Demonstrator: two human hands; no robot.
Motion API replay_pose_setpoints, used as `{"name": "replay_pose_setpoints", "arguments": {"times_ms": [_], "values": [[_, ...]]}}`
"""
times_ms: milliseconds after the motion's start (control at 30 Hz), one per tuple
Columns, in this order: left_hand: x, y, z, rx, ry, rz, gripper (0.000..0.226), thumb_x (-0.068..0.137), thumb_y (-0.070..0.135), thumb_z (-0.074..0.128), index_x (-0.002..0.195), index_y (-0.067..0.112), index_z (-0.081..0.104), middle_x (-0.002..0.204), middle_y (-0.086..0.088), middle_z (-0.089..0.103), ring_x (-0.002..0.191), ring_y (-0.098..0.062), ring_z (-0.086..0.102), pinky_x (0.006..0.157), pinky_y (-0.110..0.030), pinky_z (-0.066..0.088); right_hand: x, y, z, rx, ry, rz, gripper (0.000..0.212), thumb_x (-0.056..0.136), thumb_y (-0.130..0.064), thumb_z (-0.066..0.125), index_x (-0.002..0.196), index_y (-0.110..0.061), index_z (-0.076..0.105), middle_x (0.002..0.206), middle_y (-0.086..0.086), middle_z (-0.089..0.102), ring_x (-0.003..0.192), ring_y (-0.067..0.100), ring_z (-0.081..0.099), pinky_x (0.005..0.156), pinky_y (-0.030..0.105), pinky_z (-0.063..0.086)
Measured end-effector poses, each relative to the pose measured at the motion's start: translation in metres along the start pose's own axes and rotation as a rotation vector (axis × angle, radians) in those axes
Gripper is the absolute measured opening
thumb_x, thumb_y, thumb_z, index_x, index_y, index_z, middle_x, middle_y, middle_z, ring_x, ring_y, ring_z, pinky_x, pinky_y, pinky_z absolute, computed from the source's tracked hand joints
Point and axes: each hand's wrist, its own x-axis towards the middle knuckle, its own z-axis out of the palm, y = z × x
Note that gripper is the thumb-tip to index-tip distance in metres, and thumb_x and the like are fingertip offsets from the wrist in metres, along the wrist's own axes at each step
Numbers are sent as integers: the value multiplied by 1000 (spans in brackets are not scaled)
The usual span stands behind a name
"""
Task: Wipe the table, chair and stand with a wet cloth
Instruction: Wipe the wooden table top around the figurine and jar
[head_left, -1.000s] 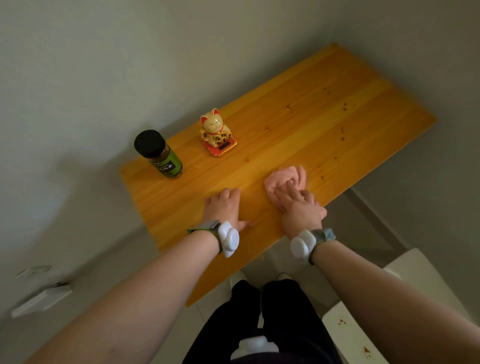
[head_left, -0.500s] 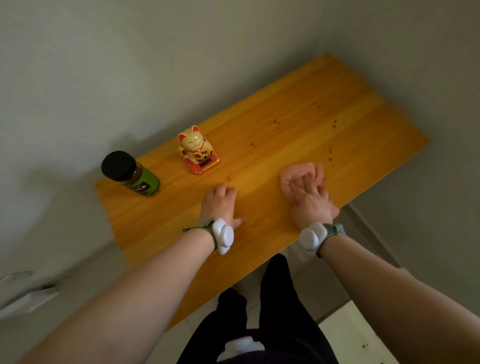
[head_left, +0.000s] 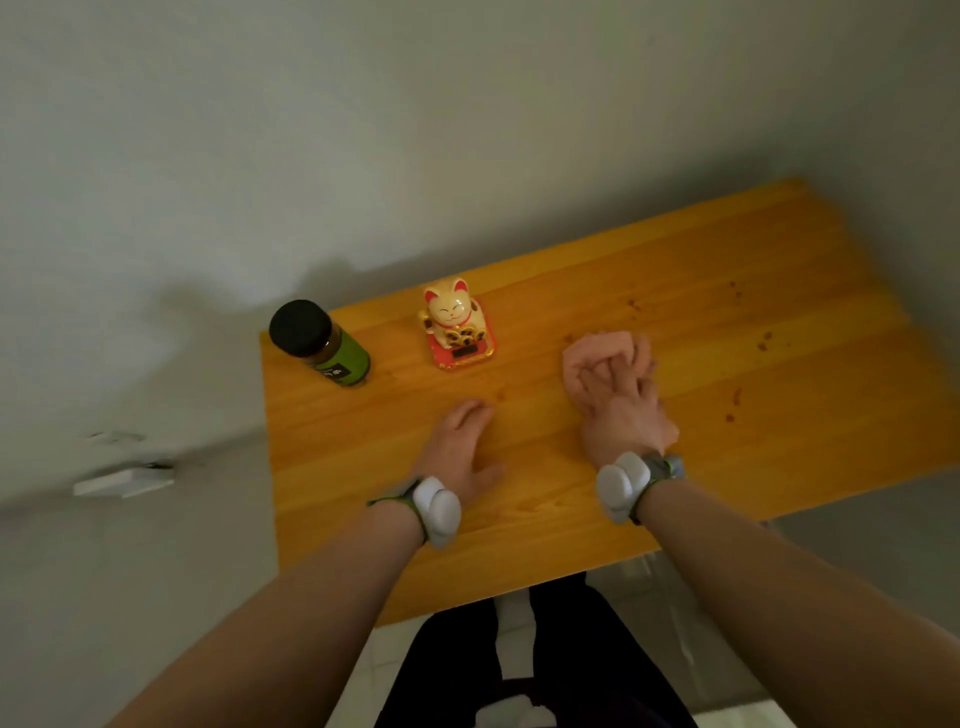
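Observation:
An orange wooden table stands against a pale wall, with small dark stains on its right half. My right hand presses down on a crumpled pink cloth in the middle of the tabletop, fingers spread over it. My left hand lies flat on the wood to the left of the cloth, palm down, holding nothing. Both wrists carry white bands.
A gold lucky-cat figure on a red base stands near the wall edge, just left of the cloth. A green jar with a black lid sits at the table's far left corner. My dark trouser legs show below the front edge.
My right hand has pushed the cloth farther from the front edge toward the wall. The view has swung, so the chair at bottom right is out of sight. My left hand stays flat.

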Motion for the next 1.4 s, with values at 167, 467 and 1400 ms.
{"name": "replay_pose_setpoints", "arguments": {"times_ms": [167, 467, 1400], "values": [[10, 6, -21, -216, 487, -231, 66, 85, 23, 65, 140, 8, 32, 142, -12, 35, 132, -25, 33, 104, -26, 27, -37, -38, 25, -64, -3, -529, 56, 80, -30, 57, 133, -41, 45, 152, 2, 25, 129, 39, 33, 93, 46, 37], [70, 4, -70, -381, 510, -375, 96, 80, 31, 71, 148, 9, 7, 154, -10, 20, 143, -26, 18, 114, -35, 21, 10, -21, -4, -10, 132, -166, 50, 90, -37, 46, 136, -48, 32, 157, -11, -3, 128, 30, 32, 85, 45, 47], [-58, -89, -45, -525, 603, -404, 63, 74, 26, 76, 129, 16, 47, 112, 3, 44, 107, -17, 50, 89, -29, 46, 17, -146, 24, -171, 79, -604, 52, 86, -18, 52, 135, -33, 47, 154, -1, 25, 121, 37, 36, 93, 42, 38]]}}
